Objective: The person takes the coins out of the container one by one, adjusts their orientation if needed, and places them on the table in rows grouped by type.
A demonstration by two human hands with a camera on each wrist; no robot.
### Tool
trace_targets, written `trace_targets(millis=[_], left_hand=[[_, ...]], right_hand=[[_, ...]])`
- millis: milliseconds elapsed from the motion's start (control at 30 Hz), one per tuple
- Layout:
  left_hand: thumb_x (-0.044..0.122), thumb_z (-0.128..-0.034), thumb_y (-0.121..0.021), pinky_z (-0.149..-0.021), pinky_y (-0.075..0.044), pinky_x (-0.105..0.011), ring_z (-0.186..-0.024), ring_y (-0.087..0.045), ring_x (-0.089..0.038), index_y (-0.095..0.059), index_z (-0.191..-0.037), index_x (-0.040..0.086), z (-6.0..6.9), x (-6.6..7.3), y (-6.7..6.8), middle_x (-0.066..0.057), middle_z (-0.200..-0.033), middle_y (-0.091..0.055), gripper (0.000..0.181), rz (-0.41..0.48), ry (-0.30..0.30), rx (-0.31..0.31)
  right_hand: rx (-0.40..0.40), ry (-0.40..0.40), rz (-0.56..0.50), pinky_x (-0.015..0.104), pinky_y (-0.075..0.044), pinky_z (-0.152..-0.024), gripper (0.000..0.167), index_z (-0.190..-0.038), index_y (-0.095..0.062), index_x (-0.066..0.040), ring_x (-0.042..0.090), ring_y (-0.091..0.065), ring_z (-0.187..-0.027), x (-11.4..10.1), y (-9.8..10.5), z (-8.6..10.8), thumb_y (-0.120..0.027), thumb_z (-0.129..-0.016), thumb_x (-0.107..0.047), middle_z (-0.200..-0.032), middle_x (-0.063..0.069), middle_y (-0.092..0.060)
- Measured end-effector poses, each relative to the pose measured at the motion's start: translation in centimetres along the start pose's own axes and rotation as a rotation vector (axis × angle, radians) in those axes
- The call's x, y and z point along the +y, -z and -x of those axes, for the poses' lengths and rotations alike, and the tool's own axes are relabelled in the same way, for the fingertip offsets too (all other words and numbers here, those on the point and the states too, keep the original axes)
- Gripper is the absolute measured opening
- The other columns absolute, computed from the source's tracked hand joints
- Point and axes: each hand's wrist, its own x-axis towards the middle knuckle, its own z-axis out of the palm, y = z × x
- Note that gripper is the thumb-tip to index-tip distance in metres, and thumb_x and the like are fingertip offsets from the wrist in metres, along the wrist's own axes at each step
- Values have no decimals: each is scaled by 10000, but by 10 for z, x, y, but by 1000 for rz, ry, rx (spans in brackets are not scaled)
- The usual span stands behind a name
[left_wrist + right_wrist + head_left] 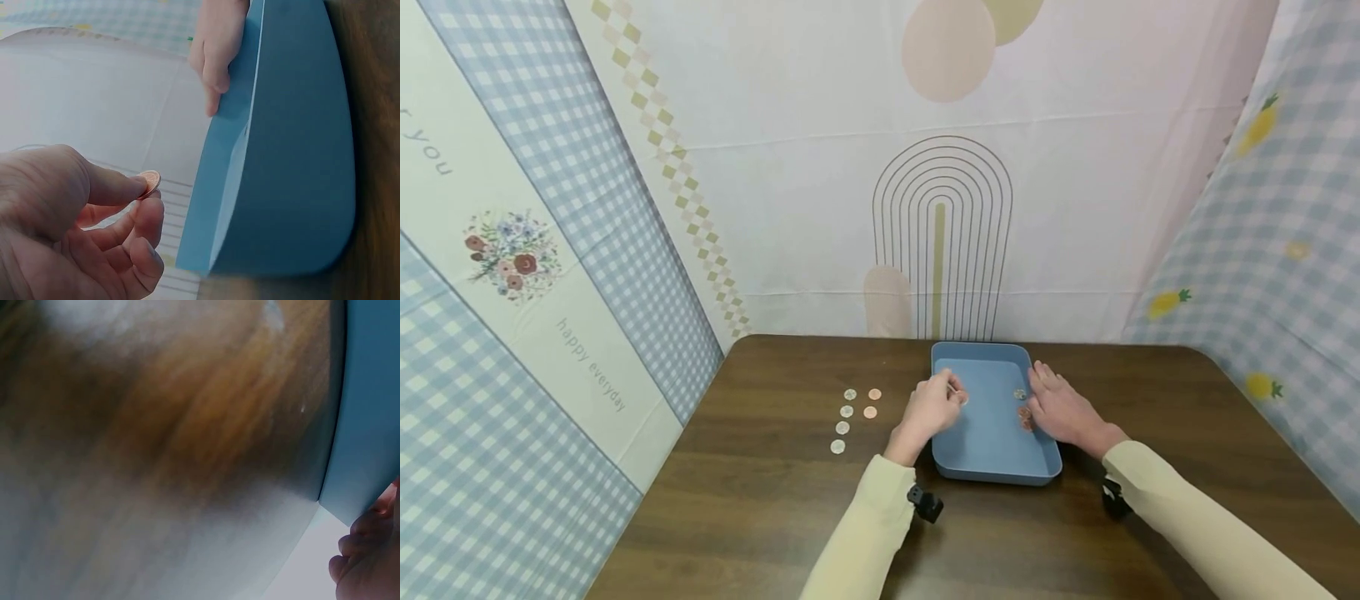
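Note:
My left hand (927,408) hovers over the blue tray (992,477) and pinches a copper coin (152,181) between thumb and fingertip. The same coin (962,397) is partly hidden by the fingers in the head view. At the tray's right rim, my right hand (1063,408) rests with its fingers laid along the edge. Inside the tray, close to that hand, lie a silver-looking coin (1019,394) and copper coins (1026,418). Only part of the right hand (372,550) shows in the right wrist view.
Left of the tray, several silver-coloured coins (842,427) form a column on the brown wooden table (760,492). Two copper coins (870,412) lie beside them. A patterned white cloth (805,233) hangs behind the table, with checked cloths at both sides.

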Motion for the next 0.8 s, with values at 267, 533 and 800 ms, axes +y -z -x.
trace_targets(millis=[267, 533, 800], left_hand=[[161, -949, -580, -661, -445, -275, -729, -573, -155, -625, -948, 157, -1, -22, 15, 13, -891, -691, 45, -34, 6, 47], [153, -929, -620, -680, -444, -328, -749, -563, -176, -627, -914, 154, 4, -47, 31, 9, -791, -629, 16, -29, 47, 57], [165, -907, -674, -704, -457, -349, -737, -572, -179, -632, -892, 135, 9, -68, 42, -2, -775, -642, 54, -45, 77, 38]], right_hand=[[-9, 3, -16, 600, -235, -1152, 568, -1457, -280, 155, 490, -229, -1445, 2, 0, -5, -371, -1024, -201, -1550, 349, -226], [-20, 17, -9, 595, -233, -1155, 555, -1461, -273, 151, 490, -220, -1447, 6, -1, -10, -357, -1033, -191, -1555, 347, -213], [-20, 15, -20, 596, -233, -1154, 551, -1462, -273, 150, 489, -215, -1448, 12, -3, -12, -352, -1033, -186, -1558, 347, -203]])
